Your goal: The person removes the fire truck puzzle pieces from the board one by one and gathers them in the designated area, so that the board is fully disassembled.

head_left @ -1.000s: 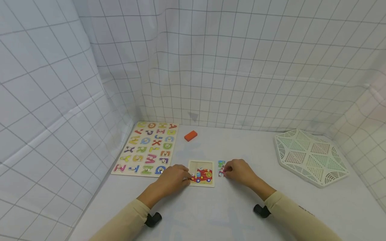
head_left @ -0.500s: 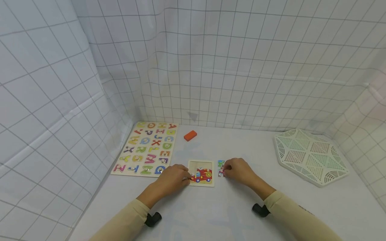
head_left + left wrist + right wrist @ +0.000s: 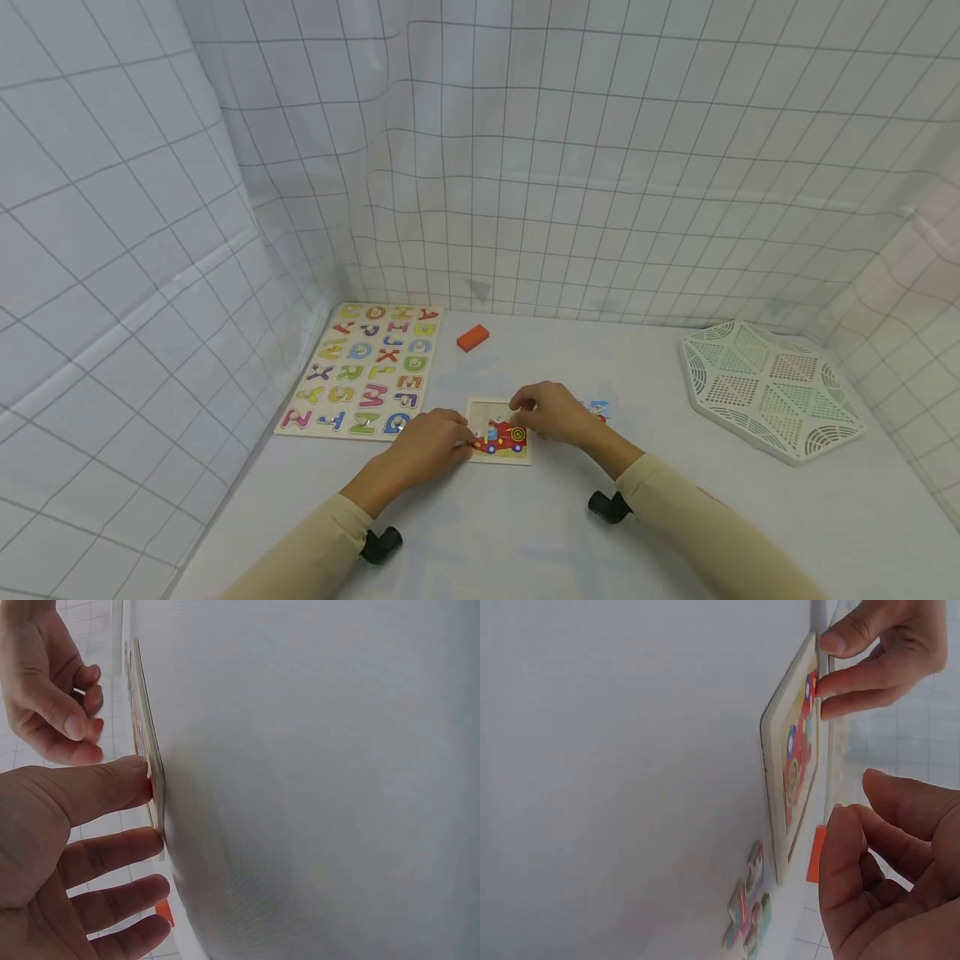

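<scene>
A wooden jigsaw board [image 3: 501, 461] with a picture of a red car lies flat on the white table. My left hand [image 3: 431, 446] touches its left edge, thumb and fingertips right at the rim and the other fingers loosely extended in the left wrist view. Over the board's upper right corner hovers my right hand [image 3: 555, 414], thumb and fingertips drawn together. In the right wrist view its curled fingers [image 3: 840, 862] show nothing between them. Loose jigsaw pieces [image 3: 742, 907] lie on the table beside the board's right side; in the head view the right hand partly covers them.
An alphabet puzzle board [image 3: 360, 371] of coloured letters lies to the left, close behind the left hand. An orange-red block [image 3: 472, 337] sits beyond the jigsaw. At the far right is a pale hexagonal lattice panel [image 3: 772, 392]. Gridded white curtain [image 3: 562, 167] hangs behind.
My right hand has moved left from the jigsaw pieces to above the board's upper right corner, uncovering more pieces behind its wrist. My left hand has stayed at the board's left edge.
</scene>
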Available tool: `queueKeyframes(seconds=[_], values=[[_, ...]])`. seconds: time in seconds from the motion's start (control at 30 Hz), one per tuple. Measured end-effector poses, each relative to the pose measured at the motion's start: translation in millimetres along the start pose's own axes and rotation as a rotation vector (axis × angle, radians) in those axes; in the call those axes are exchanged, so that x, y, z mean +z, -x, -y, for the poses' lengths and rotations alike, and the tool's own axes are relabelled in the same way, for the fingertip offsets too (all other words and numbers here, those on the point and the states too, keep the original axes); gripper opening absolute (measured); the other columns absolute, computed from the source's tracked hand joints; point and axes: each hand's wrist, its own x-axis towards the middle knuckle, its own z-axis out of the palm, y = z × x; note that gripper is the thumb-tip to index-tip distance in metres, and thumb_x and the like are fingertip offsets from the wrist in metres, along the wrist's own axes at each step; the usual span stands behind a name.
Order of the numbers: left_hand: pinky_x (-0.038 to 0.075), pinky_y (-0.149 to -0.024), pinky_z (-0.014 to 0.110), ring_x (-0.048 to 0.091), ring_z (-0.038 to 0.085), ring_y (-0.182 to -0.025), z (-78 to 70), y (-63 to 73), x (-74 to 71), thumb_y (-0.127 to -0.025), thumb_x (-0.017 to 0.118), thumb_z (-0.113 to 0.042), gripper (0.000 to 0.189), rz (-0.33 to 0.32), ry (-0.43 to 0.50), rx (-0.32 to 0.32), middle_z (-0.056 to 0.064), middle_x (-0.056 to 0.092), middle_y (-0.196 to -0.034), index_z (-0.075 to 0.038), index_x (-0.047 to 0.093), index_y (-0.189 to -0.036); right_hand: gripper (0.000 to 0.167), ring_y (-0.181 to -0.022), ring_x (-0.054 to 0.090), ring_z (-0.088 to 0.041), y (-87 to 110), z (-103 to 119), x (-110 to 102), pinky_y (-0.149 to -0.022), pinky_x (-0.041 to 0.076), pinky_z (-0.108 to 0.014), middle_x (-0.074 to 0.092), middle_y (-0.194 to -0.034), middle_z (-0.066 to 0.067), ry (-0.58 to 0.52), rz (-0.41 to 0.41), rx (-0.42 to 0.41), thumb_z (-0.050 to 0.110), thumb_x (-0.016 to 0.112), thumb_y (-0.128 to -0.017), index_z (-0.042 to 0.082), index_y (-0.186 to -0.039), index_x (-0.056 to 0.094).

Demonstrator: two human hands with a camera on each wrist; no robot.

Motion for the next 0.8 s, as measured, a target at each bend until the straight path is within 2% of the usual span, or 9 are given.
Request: queueKeyframes(seconds=[0.23, 0.57, 0.8], values=[[0.057, -0.094, 0.041, 0.068, 0.023, -0.111, 1.8, 0.2, 1.5, -0.093, 0.077, -0.024, 0.019, 0.003, 0.003, 0.003, 0.003, 0.074, -0.114, -0.015, 0.081, -0.109, 0.032, -0.080, 0.057, -0.013, -18.7, 4, 21, -0.066, 0.049, -0.026, 0.063, -0.091, 0.000, 0.020, 0.074, -0.014, 0.018, 0.078, -0.089, 0.006, -0.118, 0.071], [0.057, -0.094, 0.044, 0.068, 0.025, -0.113, -0.5, -0.4, 1.6, -0.092, 0.076, -0.023, 0.016, -0.004, -0.023, -0.019, 0.003, 0.075, -0.114, -0.015, 0.082, -0.106, 0.024, -0.080, 0.057, -0.016, -19.5, 6, 29, -0.067, 0.051, -0.028, 0.062, -0.091, -0.002, 0.069, 0.044, -0.044, 0.015, 0.079, -0.088, 0.007, -0.109, 0.070], [0.058, -0.091, 0.044, 0.069, 0.026, -0.110, -1.2, -0.3, 2.6, -0.092, 0.076, -0.021, 0.015, -0.009, -0.020, -0.008, 0.004, 0.075, -0.114, -0.015, 0.082, -0.105, 0.025, -0.075, 0.058, -0.016, -17.7, 5, 29, -0.062, 0.050, -0.028, 0.061, -0.089, -0.003, -0.011, 0.051, -0.018, 0.010, 0.078, -0.088, 0.011, -0.109, 0.063]])
